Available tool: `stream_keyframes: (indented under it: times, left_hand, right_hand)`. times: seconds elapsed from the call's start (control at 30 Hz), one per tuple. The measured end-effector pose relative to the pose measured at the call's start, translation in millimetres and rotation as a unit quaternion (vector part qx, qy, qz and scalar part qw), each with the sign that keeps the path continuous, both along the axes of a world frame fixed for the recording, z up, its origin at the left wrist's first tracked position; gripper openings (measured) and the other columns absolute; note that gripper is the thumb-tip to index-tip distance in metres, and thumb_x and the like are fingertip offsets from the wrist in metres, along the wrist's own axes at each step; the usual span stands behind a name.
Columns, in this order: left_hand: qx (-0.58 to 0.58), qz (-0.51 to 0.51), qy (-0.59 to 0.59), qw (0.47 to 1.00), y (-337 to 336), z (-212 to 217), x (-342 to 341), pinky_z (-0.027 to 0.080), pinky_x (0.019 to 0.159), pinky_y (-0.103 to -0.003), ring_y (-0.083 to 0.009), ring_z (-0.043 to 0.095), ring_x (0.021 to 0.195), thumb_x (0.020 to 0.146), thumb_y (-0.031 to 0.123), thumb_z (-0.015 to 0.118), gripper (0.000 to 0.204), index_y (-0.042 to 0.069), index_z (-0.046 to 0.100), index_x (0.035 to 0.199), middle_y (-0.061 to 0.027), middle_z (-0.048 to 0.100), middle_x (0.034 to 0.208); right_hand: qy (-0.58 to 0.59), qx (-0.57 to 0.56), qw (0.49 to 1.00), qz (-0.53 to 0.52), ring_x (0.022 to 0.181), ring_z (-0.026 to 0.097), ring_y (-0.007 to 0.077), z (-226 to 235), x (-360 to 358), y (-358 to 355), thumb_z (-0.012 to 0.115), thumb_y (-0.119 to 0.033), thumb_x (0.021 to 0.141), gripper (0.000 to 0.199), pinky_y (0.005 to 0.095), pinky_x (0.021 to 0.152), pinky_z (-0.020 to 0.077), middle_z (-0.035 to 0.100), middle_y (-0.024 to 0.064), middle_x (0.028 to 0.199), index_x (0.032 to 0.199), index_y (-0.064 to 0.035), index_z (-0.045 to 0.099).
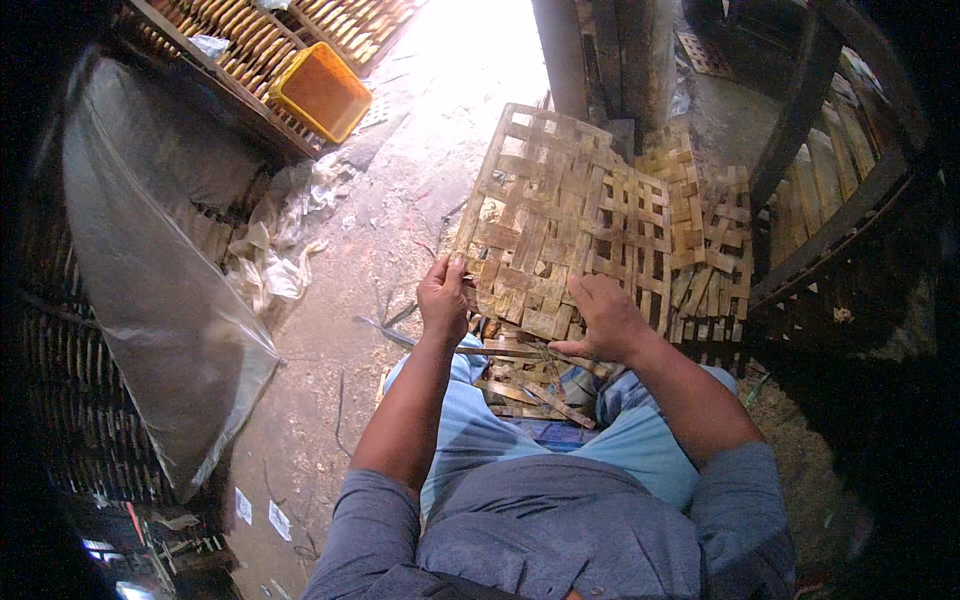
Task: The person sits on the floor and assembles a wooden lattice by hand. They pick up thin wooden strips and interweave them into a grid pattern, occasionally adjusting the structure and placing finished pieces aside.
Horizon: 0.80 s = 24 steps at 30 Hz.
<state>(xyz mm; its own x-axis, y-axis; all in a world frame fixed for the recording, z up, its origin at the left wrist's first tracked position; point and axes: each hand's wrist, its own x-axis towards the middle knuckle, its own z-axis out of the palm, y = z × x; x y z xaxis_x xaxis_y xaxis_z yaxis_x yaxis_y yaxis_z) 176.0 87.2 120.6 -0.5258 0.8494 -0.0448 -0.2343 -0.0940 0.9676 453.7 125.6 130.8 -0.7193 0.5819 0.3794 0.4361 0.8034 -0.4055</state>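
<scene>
A woven panel of flat bamboo strips (535,200) stands tilted in front of my knees. My left hand (443,300) is closed on its near left edge, thumb and fingers pinching the rim. My right hand (605,318) rests against the panel's near right part, thumb and forefinger spread wide apart. Just below the panel, a thin strip (505,351) runs crosswise between my wrists. More loose bamboo strips (550,400) lie between my thighs, partly hidden by the panel and my arms.
More woven bamboo pieces (715,225) lie behind the panel at the right, near dark wooden posts (570,60). A yellow plastic crate (322,92) sits on slatted racks at the far left. Grey plastic sheeting (170,260) covers a stack at left. Crumpled white plastic (280,250) litters the floor.
</scene>
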Motion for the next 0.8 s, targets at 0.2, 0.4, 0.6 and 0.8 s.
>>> stream_keyframes:
  times: [0.2,0.4,0.6,0.8]
  left_hand:
    - [-0.003,0.013,-0.017,1.000,-3,-9,-6,0.053,0.069,-0.026,-0.0122,0.064,0.077,0.095,0.006,0.054,0.030,-0.003,0.058,0.123,-0.0083,0.067,0.097]
    - [0.128,-0.135,0.173,0.967,-21,120,10,0.044,0.096,-0.036,-0.0220,0.057,0.102,0.091,0.040,0.063,0.065,0.003,0.045,0.141,-0.0121,0.058,0.112]
    - [0.217,-0.117,0.507,0.826,-8,211,4,0.041,0.094,-0.040,-0.0261,0.054,0.107,0.090,0.061,0.054,0.061,0.003,0.062,0.107,-0.0155,0.057,0.109]
    - [0.089,-0.125,0.272,0.950,-3,258,-7,0.051,0.058,-0.025,-0.0113,0.063,0.065,0.098,0.038,0.059,0.037,0.002,0.065,0.102,-0.0075,0.068,0.081]
  right_hand:
    - [0.015,-0.004,1.000,0.011,0.103,0.054,0.0386,3,3,0,0.082,-0.052,0.064,0.093,0.0443,0.091,0.0461,0.054,0.0228,0.111,0.125,0.0090,0.048]
    - [0.113,-0.133,0.984,0.037,0.107,0.058,0.0351,59,31,11,0.082,-0.047,0.067,0.082,0.0409,0.095,0.0454,0.058,0.0221,0.115,0.124,0.0051,0.055]
    - [0.244,-0.426,0.855,0.167,0.103,0.058,0.0231,123,38,24,0.076,-0.048,0.073,0.070,0.0343,0.092,0.0437,0.061,0.0145,0.110,0.118,0.0037,0.063]
    - [0.323,-0.627,0.685,0.184,0.094,0.061,0.0198,147,14,53,0.065,-0.050,0.080,0.063,0.0362,0.089,0.0481,0.064,0.0102,0.102,0.117,0.0011,0.060]
